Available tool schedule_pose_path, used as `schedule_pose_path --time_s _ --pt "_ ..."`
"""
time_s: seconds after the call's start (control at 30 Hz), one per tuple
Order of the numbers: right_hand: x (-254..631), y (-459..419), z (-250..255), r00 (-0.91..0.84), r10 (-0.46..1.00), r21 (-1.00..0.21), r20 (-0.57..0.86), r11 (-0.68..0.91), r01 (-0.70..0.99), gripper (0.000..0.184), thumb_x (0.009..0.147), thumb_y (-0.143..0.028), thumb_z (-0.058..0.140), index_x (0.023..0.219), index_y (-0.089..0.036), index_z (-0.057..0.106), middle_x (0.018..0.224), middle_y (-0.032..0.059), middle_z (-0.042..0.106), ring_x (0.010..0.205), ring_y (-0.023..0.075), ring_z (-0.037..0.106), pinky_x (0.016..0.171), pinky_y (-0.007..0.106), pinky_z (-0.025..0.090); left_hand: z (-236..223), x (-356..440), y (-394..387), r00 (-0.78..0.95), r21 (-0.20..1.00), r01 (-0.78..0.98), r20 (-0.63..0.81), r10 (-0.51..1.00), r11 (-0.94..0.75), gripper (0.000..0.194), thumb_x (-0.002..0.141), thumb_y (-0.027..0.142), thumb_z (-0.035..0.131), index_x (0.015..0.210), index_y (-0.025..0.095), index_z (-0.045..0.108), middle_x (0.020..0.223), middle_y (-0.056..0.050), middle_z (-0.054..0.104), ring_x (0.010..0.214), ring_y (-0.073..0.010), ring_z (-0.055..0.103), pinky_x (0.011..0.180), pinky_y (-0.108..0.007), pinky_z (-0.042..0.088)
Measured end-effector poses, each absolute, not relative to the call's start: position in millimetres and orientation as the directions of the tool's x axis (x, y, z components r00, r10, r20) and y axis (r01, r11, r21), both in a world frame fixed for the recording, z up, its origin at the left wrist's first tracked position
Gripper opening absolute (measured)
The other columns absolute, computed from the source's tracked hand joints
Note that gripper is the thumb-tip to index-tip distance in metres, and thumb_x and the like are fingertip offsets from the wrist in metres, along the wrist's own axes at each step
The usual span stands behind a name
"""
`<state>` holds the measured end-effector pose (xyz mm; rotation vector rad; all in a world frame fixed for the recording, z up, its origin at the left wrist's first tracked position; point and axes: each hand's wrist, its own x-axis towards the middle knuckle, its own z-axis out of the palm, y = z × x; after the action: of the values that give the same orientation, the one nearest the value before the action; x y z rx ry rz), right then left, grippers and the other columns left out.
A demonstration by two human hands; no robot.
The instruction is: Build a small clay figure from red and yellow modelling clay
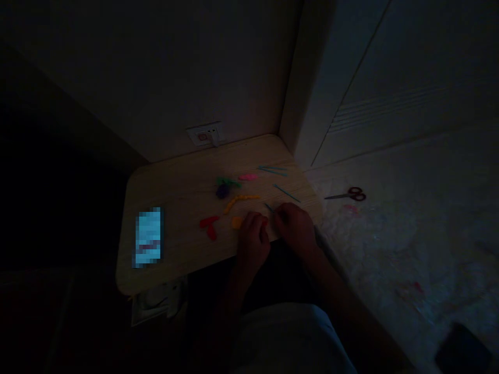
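Observation:
In dim light, my left hand (254,236) rests at the front edge of the small wooden table (179,208), its fingers closed around a small red-orange piece (264,222). Close beside it, my right hand (295,224) pinches a thin blue stick (268,207) that points up and to the left. An orange-yellow lump (236,223) lies against my left fingers. Just beyond my hands curves a bumpy yellow strip (241,197). Red flat pieces (210,227) lie to the left. Whether these soft-looking pieces are clay I cannot tell.
Farther back lie a dark purple ball (222,191), green pieces (233,182), a pink piece (248,177) and thin teal sticks (273,170). A lit phone (148,236) is at the left. Scissors (355,195) lie on crumpled plastic sheeting (374,259). A wall socket (203,135) sits behind.

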<state>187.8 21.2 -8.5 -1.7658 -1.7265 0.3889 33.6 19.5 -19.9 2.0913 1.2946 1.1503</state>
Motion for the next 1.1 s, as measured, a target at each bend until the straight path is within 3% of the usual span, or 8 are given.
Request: schedule_pose_path --time_s 0.17,0.33,0.6,0.73,0.9,1.1 --pt "192 23 -14 0.085 0.967 -0.615 0.239 0.083 0.784 0.013 0.096 -0.021 0.053 0.098 -0.018 0.065 0.088 0.0098 0.072 0.080 0.0259 0.066 0.073 0.036 0.047 -22 30 18 0.227 0.732 0.465 0.446 0.866 -0.498 0.018 0.092 0.006 0.055 0.098 0.022 0.060 0.095 -0.004 0.065 0.092 -0.0206 0.064 0.085 -0.034 0.054" --pt "201 29 -19 0.088 0.936 -0.550 0.340 0.123 0.826 0.012 0.093 -0.021 0.060 0.090 -0.019 0.072 0.092 0.0121 0.072 0.094 0.0300 0.064 0.084 0.041 0.050 -29 30 19 0.181 0.747 0.482 0.426 0.887 -0.457 0.020 0.092 0.010 0.061 0.109 0.021 0.062 0.099 -0.005 0.070 0.094 -0.0207 0.068 0.087 -0.034 0.056" --pt "207 41 -21 0.050 0.922 -0.463 0.384 0.146 0.874 0.013 0.093 -0.024 0.066 0.096 -0.019 0.078 0.094 0.0131 0.071 0.091 0.0315 0.061 0.083 0.045 0.051 -33 27 14 0.172 0.760 0.504 0.378 0.910 -0.411 0.012 0.092 0.011 0.064 0.098 0.022 0.065 0.094 -0.004 0.074 0.091 -0.0215 0.069 0.086 -0.035 0.056" --pt "206 32 -11 0.059 0.891 -0.542 0.449 0.220 0.811 0.021 0.094 -0.026 0.064 0.111 -0.018 0.074 0.103 0.0143 0.071 0.099 0.0327 0.062 0.090 0.049 0.052 -32 29 13 0.149 0.774 0.505 0.356 0.923 -0.381 0.012 0.091 0.010 0.063 0.093 0.022 0.063 0.091 -0.003 0.073 0.089 -0.0214 0.069 0.085 -0.035 0.056" --pt "203 15 -7 -0.225 0.900 -0.732 0.374 0.435 0.525 0.021 0.094 -0.023 0.066 0.114 -0.025 0.072 0.106 0.0077 0.076 0.102 0.0266 0.069 0.091 0.043 0.055 -30 28 11 0.147 0.761 0.466 0.437 0.888 -0.452 0.015 0.093 0.009 0.062 0.100 0.022 0.062 0.096 -0.003 0.070 0.092 -0.0200 0.068 0.085 -0.033 0.056" --pt "199 16 -23 -0.281 0.904 -0.779 0.321 0.421 0.464 0.016 0.095 -0.026 0.070 0.110 -0.024 0.074 0.103 0.0077 0.078 0.097 0.0247 0.072 0.088 0.040 0.057 -29 23 10 0.107 0.709 0.486 0.532 0.840 -0.511 0.021 0.091 0.007 0.066 0.104 0.023 0.061 0.103 -0.004 0.066 0.098 -0.0198 0.065 0.087 -0.033 0.057"
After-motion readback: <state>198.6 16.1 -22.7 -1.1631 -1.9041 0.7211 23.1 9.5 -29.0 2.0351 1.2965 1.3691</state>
